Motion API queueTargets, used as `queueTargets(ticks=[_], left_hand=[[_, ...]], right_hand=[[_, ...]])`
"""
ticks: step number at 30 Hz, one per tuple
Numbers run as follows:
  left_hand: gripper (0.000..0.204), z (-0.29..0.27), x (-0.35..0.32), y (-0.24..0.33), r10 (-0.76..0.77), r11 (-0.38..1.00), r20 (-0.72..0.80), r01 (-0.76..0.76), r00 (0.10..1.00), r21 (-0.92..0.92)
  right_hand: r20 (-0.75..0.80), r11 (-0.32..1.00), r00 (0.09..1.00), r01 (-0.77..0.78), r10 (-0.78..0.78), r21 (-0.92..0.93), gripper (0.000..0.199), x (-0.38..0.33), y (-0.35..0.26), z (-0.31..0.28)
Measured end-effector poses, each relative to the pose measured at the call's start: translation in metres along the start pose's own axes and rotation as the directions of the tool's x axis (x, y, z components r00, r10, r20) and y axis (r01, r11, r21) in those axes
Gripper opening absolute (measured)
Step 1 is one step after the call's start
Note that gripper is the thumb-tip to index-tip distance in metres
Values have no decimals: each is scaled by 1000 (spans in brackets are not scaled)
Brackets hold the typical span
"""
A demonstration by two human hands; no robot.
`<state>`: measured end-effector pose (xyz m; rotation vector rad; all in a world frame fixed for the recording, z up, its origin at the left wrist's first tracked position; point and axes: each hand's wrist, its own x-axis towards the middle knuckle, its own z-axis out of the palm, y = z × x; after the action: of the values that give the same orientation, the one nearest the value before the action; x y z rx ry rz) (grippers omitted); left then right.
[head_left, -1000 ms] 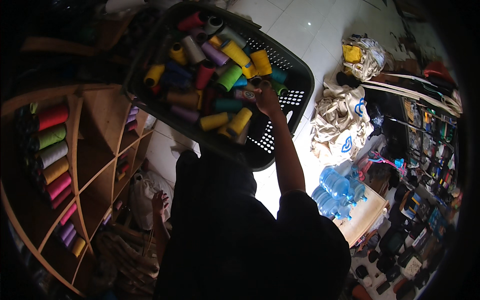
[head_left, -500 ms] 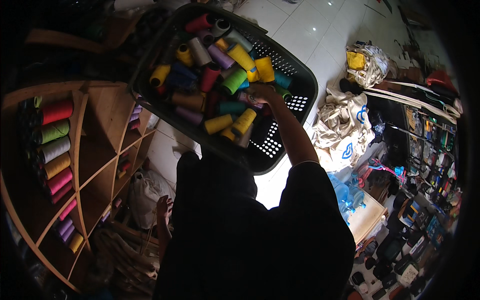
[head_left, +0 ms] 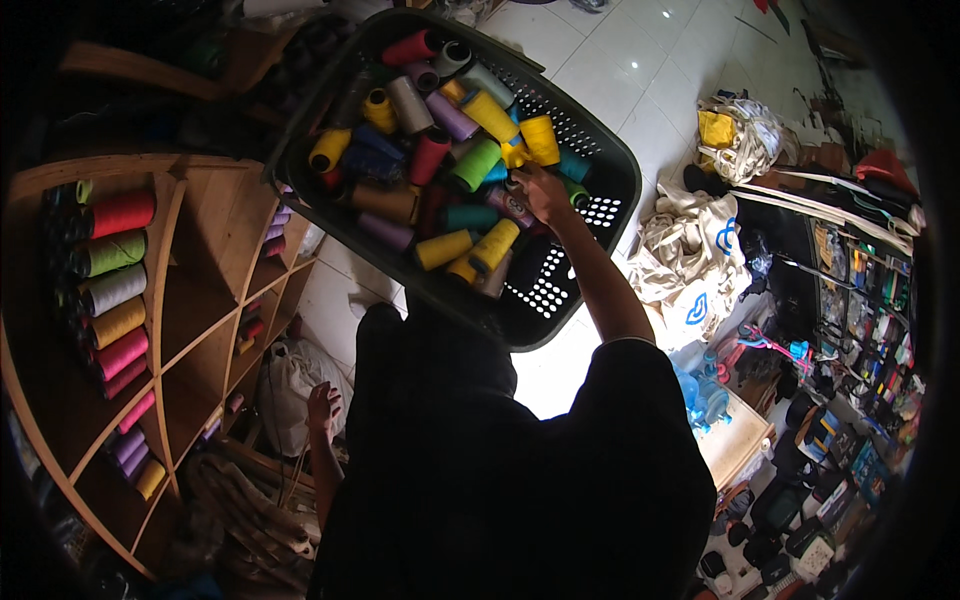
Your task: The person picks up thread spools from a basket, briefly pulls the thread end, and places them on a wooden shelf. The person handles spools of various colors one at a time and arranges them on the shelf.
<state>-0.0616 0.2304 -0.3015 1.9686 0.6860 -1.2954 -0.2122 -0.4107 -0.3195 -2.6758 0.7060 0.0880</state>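
A dark plastic basket (head_left: pixel 628 180) with perforated sides holds many thread spools in yellow, red, green, purple and other colours. My right hand (head_left: pixel 541 192) is down inside it with bent fingers, beside a pinkish-purple spool (head_left: pixel 508 204) and a lime green spool (head_left: pixel 476 165). What its fingertips close on, if anything, is hidden. Low on the left, my left hand (head_left: pixel 323 404) hangs apart from the basket, fingers loosely apart and nothing in them. Nearest to it is a whitish sack (head_left: pixel 290 385).
A wooden shelf (head_left: pixel 165 260) with thread spools in its compartments stands at the left. To the right lie cream cloth bags (head_left: pixel 690 260) on the tiled floor (head_left: pixel 590 75). Blue water bottles (head_left: pixel 705 395) sit by a pale board (head_left: pixel 735 450), and a crowded rack of small goods (head_left: pixel 865 290) lies beyond.
My right hand has drawn slightly right and back within the basket, uncovering more of the pinkish-purple spool. My left hand has risen slightly. The whole view has shifted a little.
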Motion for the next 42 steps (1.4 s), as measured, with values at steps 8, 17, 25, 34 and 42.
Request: queueTargets(ticks=[8,17,25,34,42], left_hand=[[37,18,-1,-10,35,999,34,-35,999,-3],[34,72,-88,167,618,783,40,-619,785,62],[60,105,-244,307,938,270,320,-855,131,-443],[45,34,-256,262,943,106,-203,-816,264,-568],[41,-3,-252,233,761,-111,-649,-985,4,-135]], right_hand=[[-167,958,970,-129,176,257,35,-31,-11,-17],[-120,145,781,39,613,989,31,-58,-140,-153],[-220,-190,975,219,16,957,49,-17,-266,-188],[-208,-80,969,199,-131,977,44,0,-396,-198],[-249,310,927,334,-282,890,25,-24,-496,-167]])
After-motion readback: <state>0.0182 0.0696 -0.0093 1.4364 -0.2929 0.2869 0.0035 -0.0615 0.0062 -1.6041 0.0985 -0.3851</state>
